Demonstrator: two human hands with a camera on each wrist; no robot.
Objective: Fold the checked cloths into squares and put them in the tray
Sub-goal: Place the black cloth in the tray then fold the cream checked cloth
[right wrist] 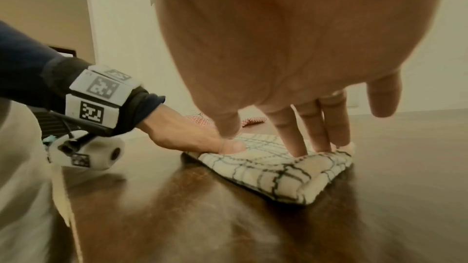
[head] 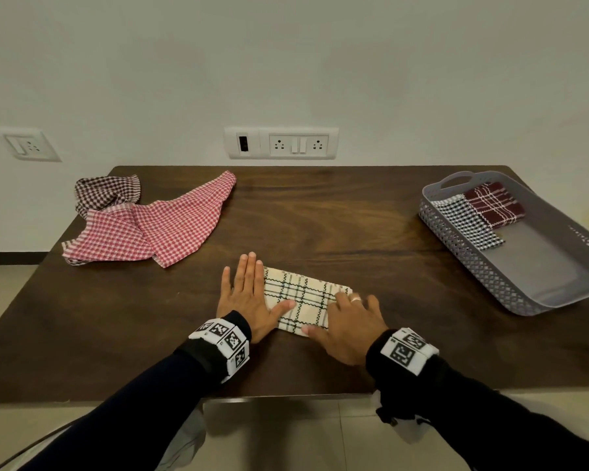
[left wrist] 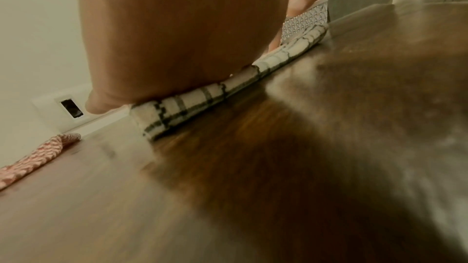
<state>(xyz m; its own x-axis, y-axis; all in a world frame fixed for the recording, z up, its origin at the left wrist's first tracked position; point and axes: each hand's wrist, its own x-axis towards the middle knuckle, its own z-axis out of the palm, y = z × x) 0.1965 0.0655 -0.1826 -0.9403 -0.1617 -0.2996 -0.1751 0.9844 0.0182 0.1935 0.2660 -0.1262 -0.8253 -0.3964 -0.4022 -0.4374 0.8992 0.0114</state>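
A cream cloth with dark check lines lies folded into a strip near the table's front edge. My left hand lies flat at its left end, fingers straight, thumb pressed on the cloth. My right hand presses straight fingers on its right end. At the back left, a red checked cloth and a brown checked cloth lie loose. The grey perforated tray at the right holds a folded black-and-white cloth and a folded maroon cloth.
The dark wooden table stands against a white wall with a socket panel. Bare tabletop lies between the cream cloth and the tray. The front part of the tray floor is bare.
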